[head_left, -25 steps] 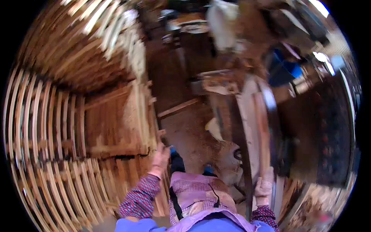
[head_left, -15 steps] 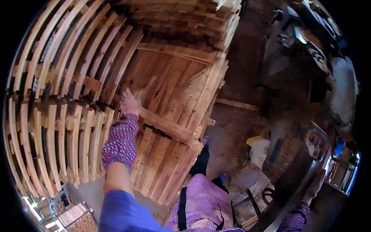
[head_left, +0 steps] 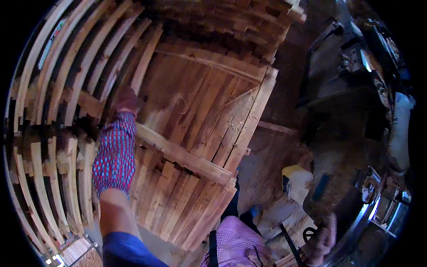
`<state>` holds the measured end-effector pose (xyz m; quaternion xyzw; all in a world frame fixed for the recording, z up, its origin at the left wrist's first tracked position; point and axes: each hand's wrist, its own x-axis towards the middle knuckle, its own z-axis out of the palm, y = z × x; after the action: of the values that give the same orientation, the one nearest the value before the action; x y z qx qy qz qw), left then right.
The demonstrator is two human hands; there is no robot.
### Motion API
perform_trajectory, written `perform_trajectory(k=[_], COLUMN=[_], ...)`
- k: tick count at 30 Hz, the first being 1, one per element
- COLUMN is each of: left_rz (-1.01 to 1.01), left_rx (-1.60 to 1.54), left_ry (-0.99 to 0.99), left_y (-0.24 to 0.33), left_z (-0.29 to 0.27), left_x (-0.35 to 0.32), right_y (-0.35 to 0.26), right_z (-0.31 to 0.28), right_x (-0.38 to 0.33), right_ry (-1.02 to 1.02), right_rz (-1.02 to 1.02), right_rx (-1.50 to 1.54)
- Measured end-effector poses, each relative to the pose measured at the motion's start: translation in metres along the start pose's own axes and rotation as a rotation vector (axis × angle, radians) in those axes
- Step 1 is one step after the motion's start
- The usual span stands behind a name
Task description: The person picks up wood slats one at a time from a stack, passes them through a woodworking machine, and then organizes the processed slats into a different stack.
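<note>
My left hand (head_left: 128,101), dark and partly in shadow, is closed at the lower end of a wooden slat (head_left: 147,61) on the rack's inner side. Its finger detail is hard to see. The forearm, in a patterned sleeve cover, passes over the left side of a large pile of wooden boards (head_left: 195,107). A wooden crosspiece (head_left: 187,153) lies across that pile, to the right of my wrist. At the lower right my right hand (head_left: 327,240) hangs apart from the boards, smeared by motion. I cannot make out anything in it.
Two rows of spaced wooden slats (head_left: 66,178) stand along the left. More stacked boards (head_left: 213,22) lie at the far side. On the right floor are a yellow-and-white container (head_left: 297,182) and a black wheel-like ring (head_left: 310,232). Dark machinery (head_left: 338,75) stands beyond.
My left hand has shifted from the board pile to the left, onto a slat's end. My right hand has come inward from the right edge. The whole view has also shifted.
</note>
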<state>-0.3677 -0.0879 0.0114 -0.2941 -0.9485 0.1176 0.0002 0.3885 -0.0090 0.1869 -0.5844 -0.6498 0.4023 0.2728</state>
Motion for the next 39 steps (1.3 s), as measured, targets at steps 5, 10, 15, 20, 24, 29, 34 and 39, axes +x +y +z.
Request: perform_trajectory(k=[5,10,15,20,24,29,34,39], left_rz=[-0.064,-0.030,0.013,0.305,0.406,0.396,0.502,0.469], left_rx=[-1.494,-2.155,-2.125,-2.200,-2.091,-1.988,-1.955,-2.079], left_ry=[-0.143,-0.805,-0.857,-1.118,-1.265,-1.261,-1.152,-0.965], left_y=[0.081,0.226,0.310,0.362,0.378,0.361,0.369,0.386], left_z=[-0.048,-0.180,-0.213,-0.273,-0.265,-0.248,-0.257,-0.249], left_x=[-0.168,-0.397,-0.561,-0.635,-0.672,-0.686,-0.691,-0.679], right_y=[-0.082,-0.082,-0.064,0.026,0.088,0.133,0.188,0.106], right_z=[0.090,0.072,-0.042,-0.187,-0.228,-0.218,-0.281,-0.247], right_x=[0.005,-0.039,-0.102,-0.218,-0.300,-0.187,0.013,0.050], right_ry=[-0.412,-0.534,-0.338,0.016,0.175,0.341,0.366,0.363], right_rz=[0.410,0.334,0.012,0.131,0.191,-0.098,-0.322,-0.200], right_rx=[0.171,0.482,0.026,-0.208,-0.541,-1.087,-1.068,-0.302])
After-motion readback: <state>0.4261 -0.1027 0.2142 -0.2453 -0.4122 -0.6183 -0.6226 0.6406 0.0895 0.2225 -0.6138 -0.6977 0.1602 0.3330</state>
